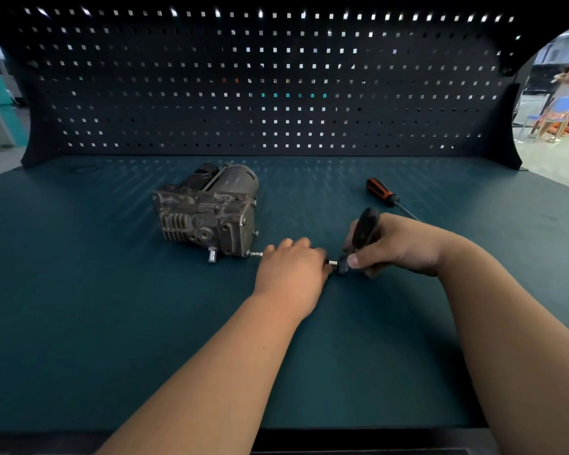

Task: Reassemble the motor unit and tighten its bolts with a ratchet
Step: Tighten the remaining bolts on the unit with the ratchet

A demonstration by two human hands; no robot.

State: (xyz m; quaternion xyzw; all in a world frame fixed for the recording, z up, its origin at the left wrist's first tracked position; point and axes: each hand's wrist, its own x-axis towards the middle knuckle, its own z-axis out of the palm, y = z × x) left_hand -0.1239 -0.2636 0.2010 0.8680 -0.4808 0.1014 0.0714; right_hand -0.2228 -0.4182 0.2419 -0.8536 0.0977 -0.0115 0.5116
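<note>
The teal worktop (112,323) carries everything, backed by a dark pegboard (276,93); the motor unit (207,211) sits on it left of centre, towards the back, resting flat so that it takes the turning load without being held; its cast housing faces the person and its two cylindrical cans run away towards the pegboard, angled slightly right, so its long axis runs near to far. The left hand (289,264) lies palm down just right of the housing, its grip curled over a slim metal shaft, probably an extension bar (256,254), which shows as a bright stub on either side of the hand; it appears to steady the bar in line with a bolt at the housing's lower right corner, though the bolt head itself is hidden. The right hand (398,247) has its grip closed round the ratchet (365,228), thumb pressed by the head; the handle rises and tilts away, while the drive axis runs level, left to right, square to the unit's own axis. A screwdriver (383,192) lies unused behind the right hand, its handle towards the pegboard.
</note>
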